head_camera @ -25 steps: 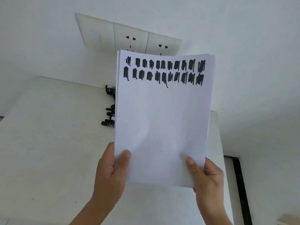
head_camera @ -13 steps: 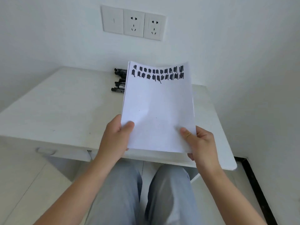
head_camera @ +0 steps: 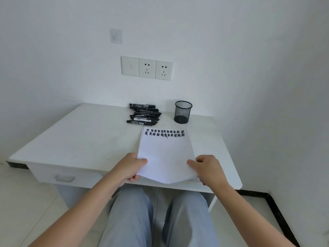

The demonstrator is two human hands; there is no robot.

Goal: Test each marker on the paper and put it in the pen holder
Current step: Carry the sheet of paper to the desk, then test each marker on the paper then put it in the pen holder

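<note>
A white sheet of paper lies nearly flat on the white desk, its near edge hanging over the front. Two rows of black marker strokes run along its far edge. My left hand pinches the sheet's near left corner and my right hand pinches its near right corner. Several black markers lie in a pile at the back of the desk, left of a black mesh pen holder that looks empty.
A white wall with a switch and two sockets rises right behind the desk, and another wall stands close on the right. A drawer with a handle is under the desk's left front. My knees are below the desk edge.
Both hands have lowered the paper from upright in front of the camera down onto the desk. The pen holder and the whole marker pile, hidden before, now show.
</note>
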